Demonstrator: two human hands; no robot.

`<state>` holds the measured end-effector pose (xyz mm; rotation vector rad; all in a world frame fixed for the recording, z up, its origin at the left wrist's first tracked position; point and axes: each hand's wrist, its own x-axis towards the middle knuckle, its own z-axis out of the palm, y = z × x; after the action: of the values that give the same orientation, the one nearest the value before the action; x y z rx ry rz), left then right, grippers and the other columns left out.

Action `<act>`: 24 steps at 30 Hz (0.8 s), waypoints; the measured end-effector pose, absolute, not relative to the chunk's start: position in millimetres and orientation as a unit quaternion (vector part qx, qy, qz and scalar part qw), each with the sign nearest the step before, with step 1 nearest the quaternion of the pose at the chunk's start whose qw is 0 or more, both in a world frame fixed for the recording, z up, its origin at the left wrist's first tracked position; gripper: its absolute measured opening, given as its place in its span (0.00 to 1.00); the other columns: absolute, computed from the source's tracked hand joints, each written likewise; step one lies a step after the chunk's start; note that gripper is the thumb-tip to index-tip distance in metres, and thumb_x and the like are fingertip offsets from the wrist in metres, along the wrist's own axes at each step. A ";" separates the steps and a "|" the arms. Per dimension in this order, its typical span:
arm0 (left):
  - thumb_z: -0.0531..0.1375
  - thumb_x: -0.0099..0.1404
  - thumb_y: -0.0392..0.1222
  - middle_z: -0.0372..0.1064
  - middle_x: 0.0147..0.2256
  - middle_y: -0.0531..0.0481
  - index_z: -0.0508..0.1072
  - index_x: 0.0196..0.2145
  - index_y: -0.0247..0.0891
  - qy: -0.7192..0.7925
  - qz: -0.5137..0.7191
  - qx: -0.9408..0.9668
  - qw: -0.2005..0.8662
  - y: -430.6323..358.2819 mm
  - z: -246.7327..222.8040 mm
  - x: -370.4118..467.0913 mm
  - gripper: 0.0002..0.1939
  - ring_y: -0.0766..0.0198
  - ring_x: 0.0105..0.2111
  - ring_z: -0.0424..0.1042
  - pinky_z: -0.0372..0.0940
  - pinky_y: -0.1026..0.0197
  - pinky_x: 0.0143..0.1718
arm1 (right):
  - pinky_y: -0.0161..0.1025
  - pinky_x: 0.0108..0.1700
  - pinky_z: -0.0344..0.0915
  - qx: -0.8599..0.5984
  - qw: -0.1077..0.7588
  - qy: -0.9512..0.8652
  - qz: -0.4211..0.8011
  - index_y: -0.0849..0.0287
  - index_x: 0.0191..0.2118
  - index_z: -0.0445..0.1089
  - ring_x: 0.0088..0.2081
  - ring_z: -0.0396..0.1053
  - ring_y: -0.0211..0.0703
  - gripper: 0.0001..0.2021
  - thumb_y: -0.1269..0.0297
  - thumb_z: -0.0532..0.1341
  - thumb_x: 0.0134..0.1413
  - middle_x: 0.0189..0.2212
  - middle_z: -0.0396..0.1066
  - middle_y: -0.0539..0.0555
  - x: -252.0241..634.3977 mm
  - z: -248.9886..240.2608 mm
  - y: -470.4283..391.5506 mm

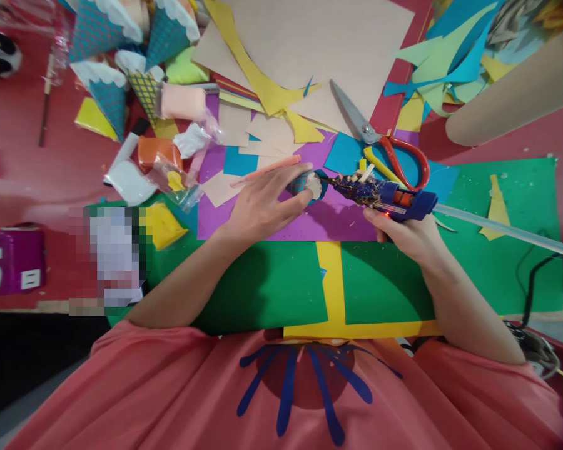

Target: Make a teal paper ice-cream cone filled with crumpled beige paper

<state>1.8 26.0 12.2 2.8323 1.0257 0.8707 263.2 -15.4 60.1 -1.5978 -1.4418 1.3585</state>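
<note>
My left hand [269, 203] is closed around a small blue paper cone [299, 181] whose open end, with a pale filling, faces right. In my right hand [406, 234] is a dark blue hot glue gun [380, 195], its nozzle crusted with bits and touching or very near the cone's rim. A long clear glue stick [507, 231] sticks out of the gun's back. Beneath both hands lies a purple sheet [281, 232] on green sheets [263, 281]. An orange pen [272, 169] rests just beyond my left fingers.
Red-handled scissors [368, 128] lie open beyond the glue gun. Several finished paper cones [106, 97] with white trim stand at the upper left, near wrapped clay packs [182, 101]. Colored paper scraps [443, 56] and a cardboard tube [516, 87] are at the upper right.
</note>
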 end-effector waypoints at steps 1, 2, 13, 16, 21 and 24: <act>0.53 0.73 0.43 0.71 0.56 0.43 0.72 0.44 0.43 0.324 0.283 0.902 -0.003 26.1 12.5 1.6 0.09 0.56 0.57 0.72 0.71 0.54 0.52 | 0.34 0.16 0.58 -0.600 0.292 -0.540 0.513 0.56 0.22 0.64 0.15 0.59 0.34 0.21 0.46 0.70 0.47 0.13 0.62 0.47 263.3 60.5 -15.2; 0.53 0.72 0.43 0.71 0.56 0.43 0.72 0.44 0.43 0.324 0.286 0.902 -0.001 26.2 12.5 1.3 0.09 0.56 0.57 0.72 0.71 0.54 0.53 | 0.34 0.17 0.59 -0.600 0.292 -0.537 0.516 0.56 0.22 0.65 0.16 0.60 0.34 0.21 0.47 0.70 0.46 0.14 0.63 0.47 263.4 60.9 -15.0; 0.49 0.74 0.44 0.71 0.57 0.46 0.72 0.47 0.46 0.356 0.274 0.891 0.053 26.0 9.1 2.6 0.13 0.57 0.59 0.70 0.70 0.50 0.56 | 0.36 0.17 0.58 -0.576 0.289 -0.568 0.512 0.56 0.26 0.68 0.17 0.62 0.36 0.18 0.48 0.69 0.49 0.16 0.66 0.49 263.8 59.4 -15.2; 0.50 0.73 0.44 0.70 0.58 0.46 0.72 0.47 0.46 0.353 0.272 0.893 0.064 26.7 9.1 2.1 0.12 0.56 0.60 0.69 0.69 0.49 0.57 | 0.36 0.17 0.58 -0.582 0.279 -0.559 0.520 0.57 0.28 0.68 0.16 0.61 0.36 0.18 0.47 0.69 0.49 0.15 0.66 0.48 264.2 59.1 -15.5; 0.52 0.72 0.44 0.68 0.59 0.44 0.71 0.48 0.45 0.353 0.274 0.892 0.072 28.6 8.9 -1.1 0.11 0.55 0.60 0.69 0.69 0.49 0.56 | 0.35 0.17 0.59 -0.593 0.271 -0.547 0.525 0.57 0.27 0.67 0.15 0.61 0.36 0.21 0.44 0.68 0.48 0.14 0.65 0.48 265.6 60.2 -17.2; 0.53 0.72 0.44 0.67 0.60 0.44 0.70 0.48 0.46 0.357 0.280 0.886 0.098 28.5 9.5 -1.8 0.10 0.54 0.60 0.68 0.69 0.48 0.57 | 0.36 0.17 0.60 -0.598 0.271 -0.534 0.532 0.56 0.26 0.67 0.16 0.62 0.36 0.21 0.43 0.69 0.46 0.15 0.65 0.48 266.2 62.8 -18.1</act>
<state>-1.8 28.5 9.5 2.6224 1.0564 0.8285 266.2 -18.1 62.8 -1.6114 -1.4386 1.4331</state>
